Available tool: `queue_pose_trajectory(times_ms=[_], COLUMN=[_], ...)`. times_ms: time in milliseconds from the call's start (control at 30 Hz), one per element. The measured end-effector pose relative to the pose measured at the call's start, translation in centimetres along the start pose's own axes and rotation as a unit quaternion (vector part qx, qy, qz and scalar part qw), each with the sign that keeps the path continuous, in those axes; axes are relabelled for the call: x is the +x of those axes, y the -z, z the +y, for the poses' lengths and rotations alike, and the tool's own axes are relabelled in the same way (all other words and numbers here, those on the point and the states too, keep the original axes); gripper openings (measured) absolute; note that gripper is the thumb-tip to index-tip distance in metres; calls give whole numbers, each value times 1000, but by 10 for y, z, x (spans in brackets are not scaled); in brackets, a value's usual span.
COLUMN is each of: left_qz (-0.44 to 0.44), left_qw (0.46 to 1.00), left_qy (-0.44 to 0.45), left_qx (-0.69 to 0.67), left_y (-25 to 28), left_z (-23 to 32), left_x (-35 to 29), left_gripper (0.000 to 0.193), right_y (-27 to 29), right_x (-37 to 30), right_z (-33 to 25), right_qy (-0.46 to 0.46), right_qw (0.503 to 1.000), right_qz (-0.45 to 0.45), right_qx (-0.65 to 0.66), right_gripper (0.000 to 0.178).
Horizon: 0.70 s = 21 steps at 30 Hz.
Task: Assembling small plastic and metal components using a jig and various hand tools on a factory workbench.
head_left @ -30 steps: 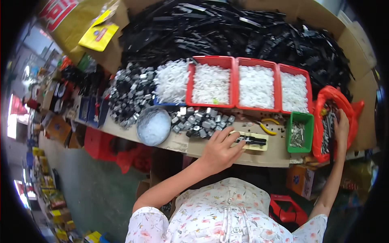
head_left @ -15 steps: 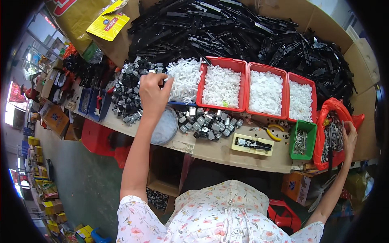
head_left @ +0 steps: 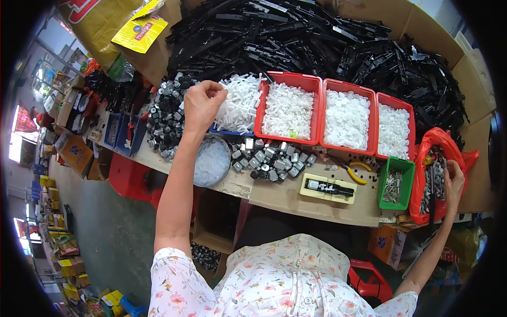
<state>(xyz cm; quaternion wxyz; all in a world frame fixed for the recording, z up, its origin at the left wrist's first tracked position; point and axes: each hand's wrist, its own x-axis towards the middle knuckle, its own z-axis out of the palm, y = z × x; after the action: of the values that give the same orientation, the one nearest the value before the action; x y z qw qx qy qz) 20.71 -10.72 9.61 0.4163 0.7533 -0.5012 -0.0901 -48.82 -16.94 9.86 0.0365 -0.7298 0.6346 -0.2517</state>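
Note:
My left hand is at the left edge of a pile of white plastic stick-like pieces in a blue tray. Its thumb and fingertips are pinched together; whatever lies between them is too small to make out. On the far right, my right hand is at a red plastic bag filled with small grey parts. Its fingers are bent together over those parts, and their grip is unclear. A cream holder with a black and white assembly lying in it rests on the bench between my hands.
Red bins of small white parts stand in a row behind metal-and-black switch-like pieces. Nearby are yellow-handled pliers, a green bin of metal pins and a round tub. Black strips heap up behind.
My left hand has moved slightly up, its fingertips now closer together at the white pieces. My right hand has shifted slightly down at the red bag.

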Motion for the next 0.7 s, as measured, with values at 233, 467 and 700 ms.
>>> queue_pose_trajectory(times_ms=[233,467,700], left_qz=[21,10,-26], left_qw=[999,997,974], left_qy=[-13,-75,-206], left_qx=[-32,22,95], left_y=[29,19,6], left_z=[11,-5,-5], left_x=[-20,-33,-35], left_gripper=[18,20,28], right_y=[-1,-7,-3], right_x=[0,2,-3], right_z=[-12,-45,-51], right_qy=[29,5,13], right_qw=[999,998,998], right_qz=[10,-8,-13], right_qx=[19,68,62], right_gripper=[19,20,19])
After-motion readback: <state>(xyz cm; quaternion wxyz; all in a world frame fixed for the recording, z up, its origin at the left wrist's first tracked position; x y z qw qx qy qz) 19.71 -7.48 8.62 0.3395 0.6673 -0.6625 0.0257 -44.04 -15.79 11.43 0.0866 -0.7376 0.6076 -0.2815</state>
